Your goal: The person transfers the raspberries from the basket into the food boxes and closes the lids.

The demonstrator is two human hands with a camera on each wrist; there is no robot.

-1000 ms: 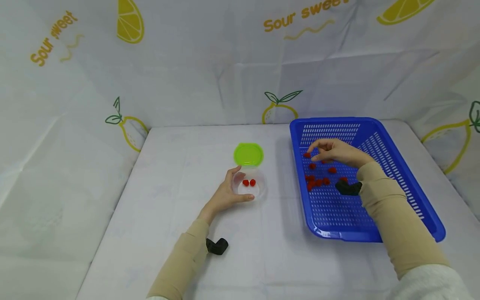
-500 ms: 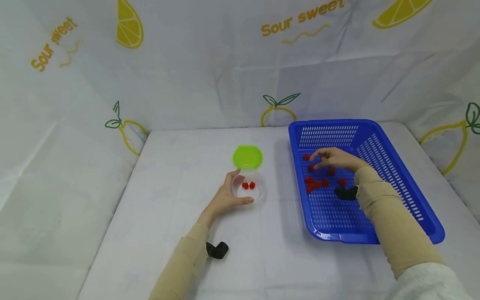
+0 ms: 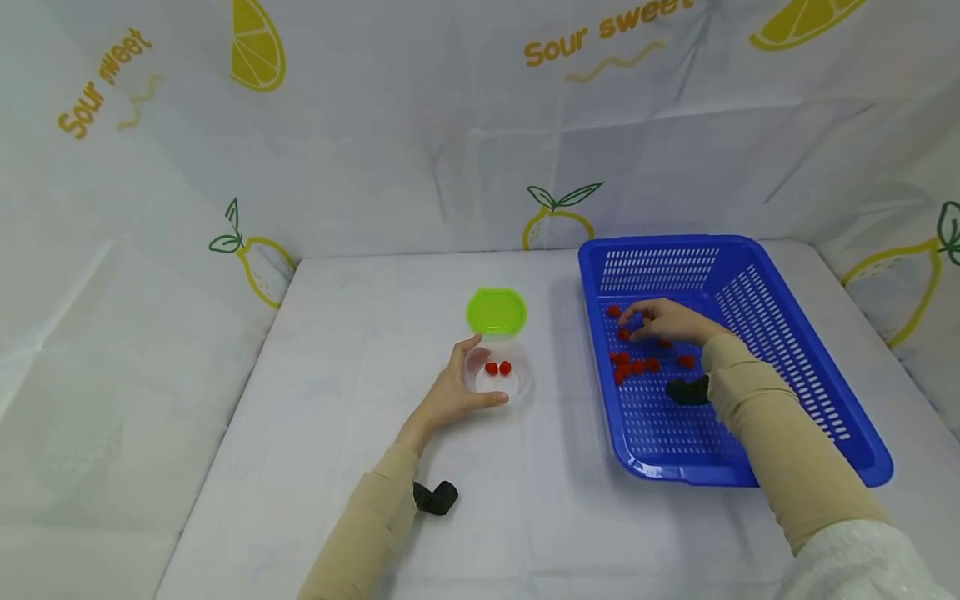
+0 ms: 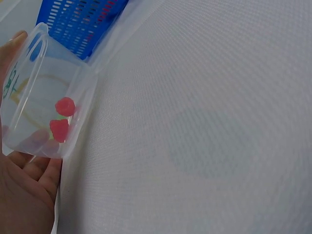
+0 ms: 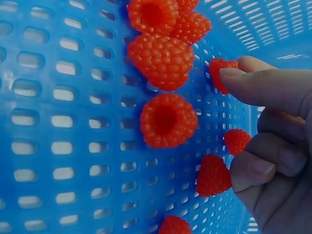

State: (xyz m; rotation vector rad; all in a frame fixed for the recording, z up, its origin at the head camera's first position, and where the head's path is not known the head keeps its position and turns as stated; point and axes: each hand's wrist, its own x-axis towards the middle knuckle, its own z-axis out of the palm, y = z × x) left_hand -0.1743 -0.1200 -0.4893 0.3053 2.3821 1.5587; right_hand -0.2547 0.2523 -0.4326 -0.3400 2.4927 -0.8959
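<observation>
My left hand (image 3: 450, 387) grips a clear plastic tub (image 3: 519, 379) on the table, thumb and fingers curved round its side. Two red raspberries (image 4: 65, 106) lie at the bottom of this tub. At the right, my right hand (image 3: 671, 321) reaches down into a blue slotted basket (image 3: 652, 468). Thumb and index finger come together at a raspberry (image 5: 217, 73), pinching it at its edge; the thumb hides part of it. The other fingers are curled under, beside more raspberries (image 5: 168, 120). Several of them lie scattered on the basket's left half.
A bright green lid (image 3: 497, 312) lies just behind the tub. White cloth covers the table (image 3: 315, 375), and a lemon-print curtain (image 3: 375, 150) stands along the back and sides. The basket's raised rim borders the space around the right hand.
My right hand has come down and slightly nearer, from above the raspberries to one near the basket's left side. The left hand and the tub have stayed in place.
</observation>
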